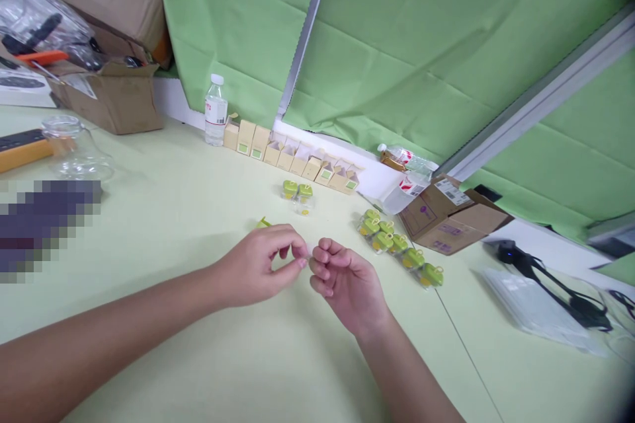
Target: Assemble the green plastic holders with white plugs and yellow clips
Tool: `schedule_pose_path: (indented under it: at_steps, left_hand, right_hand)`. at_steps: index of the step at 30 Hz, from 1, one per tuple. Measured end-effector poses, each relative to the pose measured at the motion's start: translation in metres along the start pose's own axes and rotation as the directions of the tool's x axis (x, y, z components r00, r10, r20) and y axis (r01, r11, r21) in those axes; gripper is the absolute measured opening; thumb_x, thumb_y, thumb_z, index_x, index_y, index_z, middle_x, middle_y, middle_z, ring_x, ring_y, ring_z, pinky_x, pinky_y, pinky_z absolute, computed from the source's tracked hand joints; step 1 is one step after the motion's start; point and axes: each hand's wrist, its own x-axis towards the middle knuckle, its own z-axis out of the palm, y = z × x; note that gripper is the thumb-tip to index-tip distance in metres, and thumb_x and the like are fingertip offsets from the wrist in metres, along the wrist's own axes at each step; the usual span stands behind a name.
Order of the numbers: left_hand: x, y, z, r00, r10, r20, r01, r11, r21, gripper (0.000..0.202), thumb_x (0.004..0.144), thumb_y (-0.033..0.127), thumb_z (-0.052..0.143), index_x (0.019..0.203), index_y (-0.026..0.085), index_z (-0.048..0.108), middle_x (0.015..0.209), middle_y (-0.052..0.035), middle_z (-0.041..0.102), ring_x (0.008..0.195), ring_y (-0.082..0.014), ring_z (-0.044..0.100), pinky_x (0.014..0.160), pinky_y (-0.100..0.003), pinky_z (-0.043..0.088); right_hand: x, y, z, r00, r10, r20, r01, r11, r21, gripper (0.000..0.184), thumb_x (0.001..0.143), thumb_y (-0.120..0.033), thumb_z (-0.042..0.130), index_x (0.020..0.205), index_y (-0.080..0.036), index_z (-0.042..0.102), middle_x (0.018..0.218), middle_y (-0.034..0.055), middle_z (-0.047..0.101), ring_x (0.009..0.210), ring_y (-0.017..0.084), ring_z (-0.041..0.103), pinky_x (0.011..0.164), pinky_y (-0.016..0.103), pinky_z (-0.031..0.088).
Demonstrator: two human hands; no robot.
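My left hand (265, 263) and my right hand (350, 284) meet above the middle of the table, fingertips nearly touching. The left thumb and index finger are pinched together, and the right fingers curl in toward the thumb. Whatever lies between the fingertips is too small to make out. Just behind my left hand, a bright green plastic piece (263, 221) shows, partly hidden by the hand. Beyond the hands stand two small green-lidded containers (297, 192) with clear bodies, beside a clear piece (304, 209) with a yellow spot.
Several green-lidded containers (397, 243) line up to the right. Small cardboard boxes (292, 157) form a row along the wall by an upright water bottle (215, 112). Two bottles (407, 186) lie near a carton (446, 215). A glass vessel (74, 149) stands left; cables (555, 287) lie right.
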Motion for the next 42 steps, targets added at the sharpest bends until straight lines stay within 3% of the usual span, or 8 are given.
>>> schedule_pose_path:
  at_steps: [4, 8, 23, 28, 34, 38, 40, 42]
  left_hand:
    - [-0.005, 0.006, 0.015, 0.988, -0.153, 0.017, 0.153, 0.975, -0.160, 0.006, 0.083, 0.016, 0.059, 0.082, 0.020, 0.063, 0.078, 0.0000, 0.064, 0.068, -0.0125, 0.054, 0.061, -0.025, 0.046]
    - [-0.005, 0.009, 0.017, 0.973, -0.232, 0.004, 0.227, 0.947, -0.226, 0.005, 0.083, 0.016, 0.060, 0.083, 0.019, 0.063, 0.081, 0.0006, 0.066, 0.066, -0.0115, 0.054, 0.062, -0.025, 0.048]
    - [-0.002, 0.006, 0.016, 0.941, -0.337, -0.031, 0.313, 0.901, -0.299, 0.010, 0.084, 0.019, 0.057, 0.077, 0.018, 0.064, 0.073, 0.0018, 0.064, 0.065, -0.0105, 0.055, 0.052, -0.019, 0.041]
    - [0.000, 0.005, 0.014, 0.922, -0.385, -0.030, 0.356, 0.878, -0.319, 0.010, 0.081, 0.015, 0.056, 0.072, 0.017, 0.057, 0.067, 0.0040, 0.056, 0.059, -0.0084, 0.048, 0.048, -0.019, 0.035]
    - [-0.001, 0.001, 0.013, 0.914, -0.404, -0.029, 0.367, 0.857, -0.362, 0.009, 0.082, 0.019, 0.055, 0.074, 0.019, 0.056, 0.068, 0.0048, 0.053, 0.053, -0.0078, 0.048, 0.048, -0.020, 0.040]
    - [0.011, -0.020, -0.014, 0.900, -0.402, -0.167, 0.327, 0.878, -0.350, 0.009, 0.083, 0.026, 0.056, 0.076, 0.020, 0.057, 0.068, 0.0039, 0.056, 0.055, -0.0101, 0.053, 0.053, -0.023, 0.046]
    - [0.018, -0.041, -0.040, 0.849, -0.381, -0.367, 0.326, 0.923, -0.206, 0.010, 0.081, 0.029, 0.057, 0.077, 0.020, 0.058, 0.067, 0.0027, 0.057, 0.060, -0.0130, 0.057, 0.059, -0.025, 0.047]
    - [0.022, -0.064, -0.068, 0.761, -0.377, -0.528, 0.454, 0.891, 0.019, 0.014, 0.082, 0.032, 0.057, 0.082, 0.019, 0.064, 0.077, -0.0013, 0.065, 0.070, -0.0175, 0.062, 0.066, -0.029, 0.050]
  right_hand:
    - [-0.002, 0.008, 0.008, 0.999, 0.014, 0.029, -0.015, 0.998, 0.058, 0.015, 0.065, -0.015, 0.055, 0.080, -0.020, 0.055, 0.075, -0.0010, 0.045, 0.055, 0.011, 0.032, 0.044, 0.021, 0.022]
    - [-0.002, 0.010, 0.009, 0.999, -0.047, 0.014, 0.046, 0.997, 0.062, 0.015, 0.069, -0.011, 0.058, 0.081, -0.020, 0.055, 0.077, -0.0021, 0.048, 0.056, 0.008, 0.033, 0.045, 0.019, 0.022]
    - [0.001, 0.019, 0.012, 0.968, -0.243, -0.064, 0.227, 0.956, -0.187, 0.015, 0.077, -0.017, 0.070, 0.080, -0.021, 0.056, 0.083, -0.0025, 0.063, 0.049, 0.005, 0.037, 0.046, 0.021, 0.025]
    - [0.002, 0.022, 0.014, 0.965, -0.250, -0.085, 0.227, 0.950, -0.215, 0.018, 0.076, -0.020, 0.073, 0.080, -0.020, 0.056, 0.085, -0.0023, 0.064, 0.048, 0.004, 0.039, 0.046, 0.021, 0.027]
    - [0.003, 0.019, 0.013, 0.974, -0.196, -0.110, 0.183, 0.975, -0.125, 0.016, 0.078, -0.020, 0.073, 0.081, -0.020, 0.058, 0.088, -0.0021, 0.064, 0.050, 0.004, 0.040, 0.045, 0.020, 0.026]
    - [0.003, 0.015, 0.008, 0.991, -0.090, -0.098, 0.097, 0.993, 0.069, 0.014, 0.078, -0.014, 0.071, 0.083, -0.019, 0.059, 0.086, -0.0029, 0.059, 0.052, 0.004, 0.038, 0.043, 0.017, 0.026]
    - [0.003, 0.013, 0.006, 0.997, -0.029, -0.069, 0.042, 0.981, 0.190, 0.016, 0.076, -0.009, 0.070, 0.085, -0.018, 0.060, 0.083, -0.0031, 0.057, 0.052, 0.004, 0.039, 0.041, 0.016, 0.026]
    - [0.002, 0.012, 0.005, 1.000, 0.007, -0.018, -0.002, 0.958, 0.287, 0.018, 0.075, -0.006, 0.068, 0.087, -0.017, 0.061, 0.081, -0.0026, 0.055, 0.056, 0.005, 0.043, 0.042, 0.015, 0.031]
